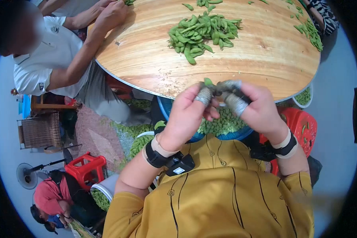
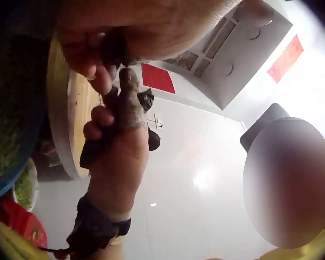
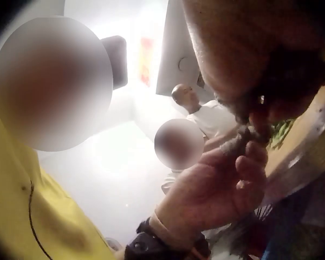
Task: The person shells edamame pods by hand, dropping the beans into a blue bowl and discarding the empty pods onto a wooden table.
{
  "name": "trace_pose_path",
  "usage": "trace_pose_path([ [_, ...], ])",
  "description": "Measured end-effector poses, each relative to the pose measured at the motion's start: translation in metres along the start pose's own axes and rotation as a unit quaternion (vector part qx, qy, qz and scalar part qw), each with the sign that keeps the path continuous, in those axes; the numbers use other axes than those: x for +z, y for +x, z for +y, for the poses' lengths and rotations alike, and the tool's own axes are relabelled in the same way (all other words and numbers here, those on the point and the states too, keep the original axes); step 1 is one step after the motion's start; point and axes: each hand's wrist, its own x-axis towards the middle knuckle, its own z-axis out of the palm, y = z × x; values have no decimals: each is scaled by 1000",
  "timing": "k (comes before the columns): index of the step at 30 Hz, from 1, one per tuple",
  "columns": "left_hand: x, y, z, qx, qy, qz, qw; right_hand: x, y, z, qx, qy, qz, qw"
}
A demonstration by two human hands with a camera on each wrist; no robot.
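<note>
Both hands meet over the near edge of the table, their tips dark and several fingers wrapped in greyish tape. My left hand pinches a green soybean pod, of which only a small end shows. From the other side my right hand has its curled thumb and fingers at the same pod; the fingertips cover most of it. In the left wrist view the taped thumb of the right hand points up at the left fingers. Below the hands, a blue basin holds shelled green beans.
A pile of soybean pods lies on the round wooden table, with more pods at its right rim. A person in white sits at the left. Red stools and buckets of beans stand around.
</note>
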Motion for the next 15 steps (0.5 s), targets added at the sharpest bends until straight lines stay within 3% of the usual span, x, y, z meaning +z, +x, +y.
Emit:
trace_pose_path([
  [2, 2, -1, 7, -4, 32, 26, 999, -10, -1, 6, 24, 6, 31, 999],
  [4, 3, 0, 8, 5, 82, 37, 996, -18, -2, 4, 132, 42, -9, 990],
  [10, 14, -6, 9, 16, 195, -14, 981, -15, -17, -8, 115, 48, -59, 990],
  [12, 16, -7, 8, 30, 221, -19, 975, -13, -17, -2, 33, 10, -70, 997],
  [13, 16, -8, 7, 40, 238, -29, 970, -16, -18, -6, 90, 34, -92, 991],
  [15, 14, -8, 5, 49, 255, -39, 965, -17, -20, -1, 92, 57, -95, 990],
])
